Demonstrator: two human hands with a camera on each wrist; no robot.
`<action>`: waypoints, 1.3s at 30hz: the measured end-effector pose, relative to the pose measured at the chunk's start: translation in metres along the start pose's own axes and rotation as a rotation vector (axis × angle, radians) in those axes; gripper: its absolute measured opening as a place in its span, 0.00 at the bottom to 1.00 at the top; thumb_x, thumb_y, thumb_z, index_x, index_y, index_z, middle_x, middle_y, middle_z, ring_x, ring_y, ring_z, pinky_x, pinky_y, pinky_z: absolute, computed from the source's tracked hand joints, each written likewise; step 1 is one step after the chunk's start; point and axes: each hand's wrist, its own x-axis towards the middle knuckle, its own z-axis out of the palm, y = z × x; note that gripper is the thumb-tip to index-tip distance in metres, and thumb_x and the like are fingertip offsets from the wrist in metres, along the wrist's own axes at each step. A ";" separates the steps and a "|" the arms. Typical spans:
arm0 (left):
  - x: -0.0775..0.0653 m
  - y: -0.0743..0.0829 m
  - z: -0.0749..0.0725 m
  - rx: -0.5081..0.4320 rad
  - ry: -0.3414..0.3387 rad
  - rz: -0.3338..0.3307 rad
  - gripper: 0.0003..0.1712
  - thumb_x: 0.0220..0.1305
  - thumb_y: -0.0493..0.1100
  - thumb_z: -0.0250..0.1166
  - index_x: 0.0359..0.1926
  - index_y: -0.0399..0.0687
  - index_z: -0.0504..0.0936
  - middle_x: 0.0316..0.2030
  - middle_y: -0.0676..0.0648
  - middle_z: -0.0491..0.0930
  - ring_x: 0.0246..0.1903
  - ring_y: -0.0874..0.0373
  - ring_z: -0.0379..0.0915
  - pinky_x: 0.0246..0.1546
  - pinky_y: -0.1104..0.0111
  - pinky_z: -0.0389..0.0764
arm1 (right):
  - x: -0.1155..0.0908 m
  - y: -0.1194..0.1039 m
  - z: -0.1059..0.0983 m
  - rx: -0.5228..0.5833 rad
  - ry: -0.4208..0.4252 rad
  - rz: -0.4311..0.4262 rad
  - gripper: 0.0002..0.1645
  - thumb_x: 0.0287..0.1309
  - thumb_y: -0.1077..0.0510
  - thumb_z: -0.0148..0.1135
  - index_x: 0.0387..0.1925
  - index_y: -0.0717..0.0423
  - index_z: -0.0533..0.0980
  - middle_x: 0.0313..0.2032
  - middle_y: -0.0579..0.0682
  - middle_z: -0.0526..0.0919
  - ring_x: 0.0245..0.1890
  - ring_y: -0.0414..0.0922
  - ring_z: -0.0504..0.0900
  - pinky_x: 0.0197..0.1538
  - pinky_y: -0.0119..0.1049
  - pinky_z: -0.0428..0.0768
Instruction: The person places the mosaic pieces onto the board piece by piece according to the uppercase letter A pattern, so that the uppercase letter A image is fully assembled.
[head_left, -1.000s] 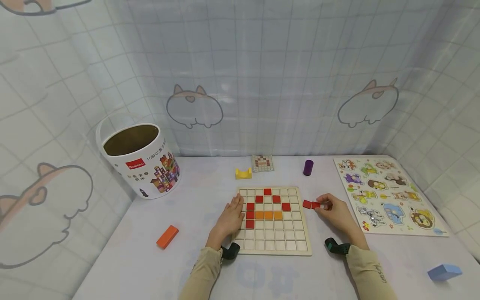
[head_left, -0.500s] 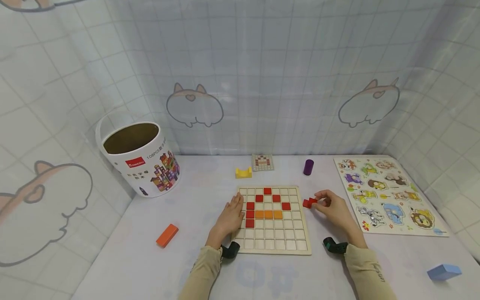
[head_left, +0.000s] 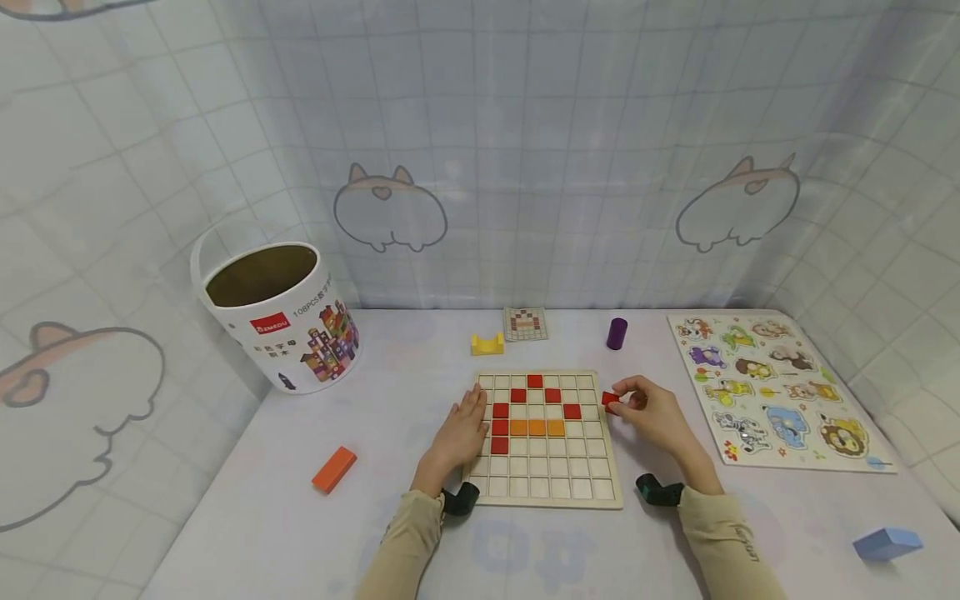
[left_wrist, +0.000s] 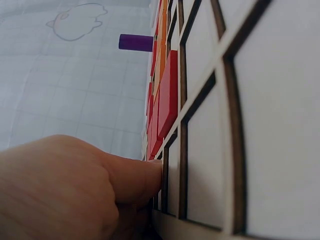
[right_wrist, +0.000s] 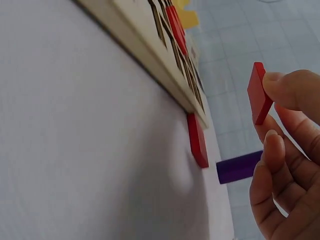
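Observation:
A wooden grid board (head_left: 537,468) lies on the table, with red tiles (head_left: 500,427) in a peaked outline and a row of orange tiles (head_left: 537,427) set in its squares. My left hand (head_left: 457,433) rests along the board's left edge with its fingers extended. Just right of the board, my right hand (head_left: 657,419) pinches a red square tile (right_wrist: 258,94) between thumb and fingers, raised off the table. A second red tile (right_wrist: 198,141) lies flat beside the board's edge, below the held one. In the head view these two tiles overlap and are hard to separate.
Behind the board are a pattern card (head_left: 526,325), a yellow notched block (head_left: 487,344) and a purple cylinder (head_left: 617,333). An animal puzzle board (head_left: 780,392) lies right, near a blue block (head_left: 888,544). Left are an orange block (head_left: 334,470) and a large bucket (head_left: 300,333).
The right hand has picked up one of the two red tiles from the table and moved left with it towards the board. The left hand stays in place.

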 end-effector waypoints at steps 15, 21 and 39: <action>-0.002 0.001 -0.002 -0.014 0.002 0.003 0.32 0.74 0.40 0.48 0.73 0.31 0.52 0.75 0.35 0.47 0.75 0.40 0.44 0.74 0.47 0.50 | 0.000 -0.015 0.020 0.026 -0.062 -0.058 0.11 0.55 0.62 0.69 0.40 0.58 0.78 0.28 0.50 0.76 0.29 0.41 0.70 0.29 0.27 0.69; -0.002 0.000 0.000 -0.018 0.000 0.003 0.32 0.73 0.40 0.48 0.73 0.31 0.52 0.75 0.35 0.46 0.75 0.40 0.44 0.74 0.47 0.50 | -0.001 -0.013 0.027 0.035 -0.100 -0.067 0.11 0.54 0.62 0.69 0.39 0.57 0.78 0.27 0.49 0.77 0.28 0.40 0.71 0.30 0.28 0.70; 0.001 -0.002 0.002 -0.010 0.000 0.006 0.33 0.74 0.40 0.48 0.73 0.31 0.51 0.76 0.36 0.46 0.75 0.41 0.44 0.74 0.47 0.50 | -0.003 -0.029 0.028 0.071 -0.177 -0.134 0.08 0.54 0.63 0.68 0.38 0.55 0.79 0.30 0.48 0.79 0.30 0.41 0.73 0.33 0.29 0.73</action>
